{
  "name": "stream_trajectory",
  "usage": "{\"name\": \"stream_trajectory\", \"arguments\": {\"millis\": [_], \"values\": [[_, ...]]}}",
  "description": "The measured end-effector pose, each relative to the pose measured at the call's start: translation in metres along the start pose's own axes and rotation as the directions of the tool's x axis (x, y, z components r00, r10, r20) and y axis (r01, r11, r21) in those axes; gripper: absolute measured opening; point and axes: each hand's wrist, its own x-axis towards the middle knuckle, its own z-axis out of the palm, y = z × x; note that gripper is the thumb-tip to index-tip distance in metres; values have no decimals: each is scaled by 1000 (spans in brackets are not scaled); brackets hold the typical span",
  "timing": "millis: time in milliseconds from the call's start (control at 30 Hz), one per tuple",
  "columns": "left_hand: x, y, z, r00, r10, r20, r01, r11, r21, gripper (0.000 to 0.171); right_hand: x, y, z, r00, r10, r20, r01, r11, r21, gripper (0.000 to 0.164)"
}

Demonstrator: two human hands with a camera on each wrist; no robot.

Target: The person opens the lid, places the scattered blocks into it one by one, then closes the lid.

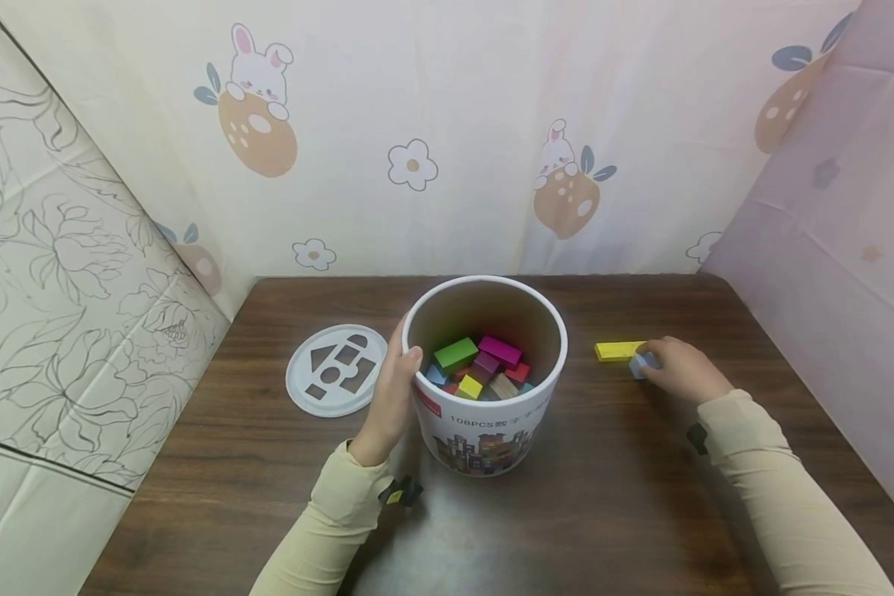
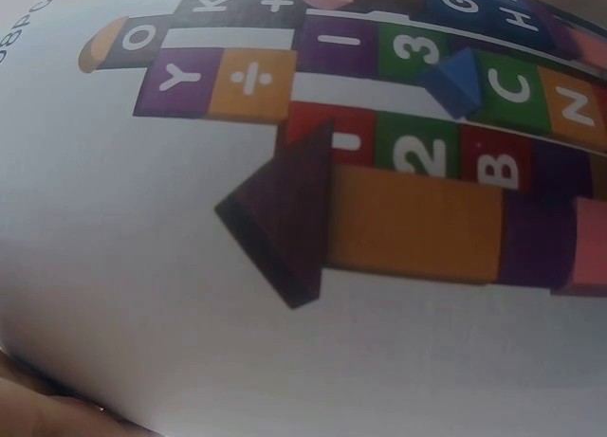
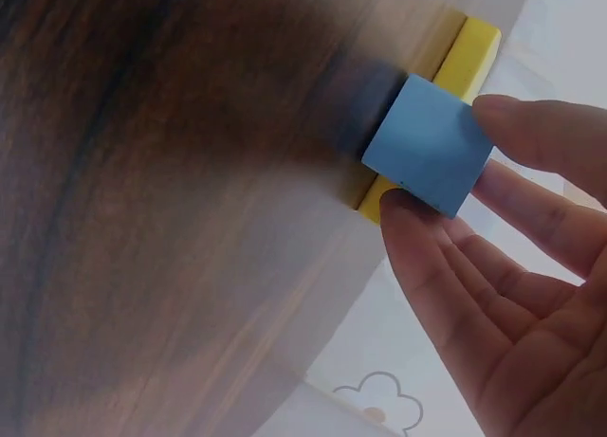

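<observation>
A white bucket with printed building-block pictures stands on the table in the head view. My left hand grips its left side, thumb over the rim and fingers along the outer wall. Colored blocks lie inside, among them a green block and a magenta block. To the right, my right hand pinches a small blue block between thumb and fingertips. Just behind that block is a long yellow block on the table. The left wrist view is filled by the bucket's printed wall, a bit of finger showing at lower left.
Left of the bucket lies a round white lid with shaped cutouts. The brown wooden table meets a patterned curtain at its back edge. More patterned cloth hangs along both sides.
</observation>
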Motion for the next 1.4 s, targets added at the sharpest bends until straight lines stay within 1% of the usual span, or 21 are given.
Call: {"name": "stream_trajectory", "arguments": {"millis": [200, 333, 533, 733, 833, 900, 1000, 1133, 1200, 1267, 1333, 1400], "values": [[0, 1, 0, 1000, 1, 2, -1, 1000, 5, 60, 0, -6, -7, 998, -27, -50, 28, 999, 22, 36], [-1, 2, 0, 1000, -4, -13, 4, 1000, 17, 62, -1, -18, -19, 996, -45, -81, 49, 998, 51, 35], [-2, 3, 0, 999, -29, -36, 31, 999, 41, 62, -1, -44, -38, 990, -67, -120, 80, 992, 100, 37], [-1, 2, 0, 999, -14, -30, 15, 999, 31, 63, -3, -76, -57, 975, -105, -194, 127, 986, 106, 41], [0, 1, 0, 1000, -5, -21, 5, 1000, 18, 62, -6, -96, -69, 958, -158, -239, 183, 979, 88, 41], [0, 1, 0, 1000, -3, -9, 3, 1000, 8, 61, -9, -109, -77, 941, -196, -275, 225, 971, 76, 43], [1, 0, 1, 1000, -7, 5, 7, 1000, -6, 60, -14, -128, -88, 904, -263, -336, 297, 954, 51, 46], [2, 0, 0, 1000, -3, 6, 4, 1000, -4, 59, -19, -153, -102, 842, -365, -398, 407, 913, 23, 49], [1, 0, 0, 1000, -1, 0, 1, 1000, 4, 59, -20, -167, -107, 818, -411, -402, 455, 891, 15, 49], [1, 0, 0, 1000, -6, -11, 6, 1000, 12, 59, -19, -180, -110, 803, -453, -386, 501, 865, 27, 49], [0, 1, 0, 1000, -14, -26, 15, 1000, 19, 61, -17, -191, -110, 798, -485, -359, 531, 846, 37, 49], [-1, 0, 0, 999, -22, -38, 22, 1000, 21, 62, -14, -202, -109, 800, -507, -321, 550, 833, 55, 47]]}}
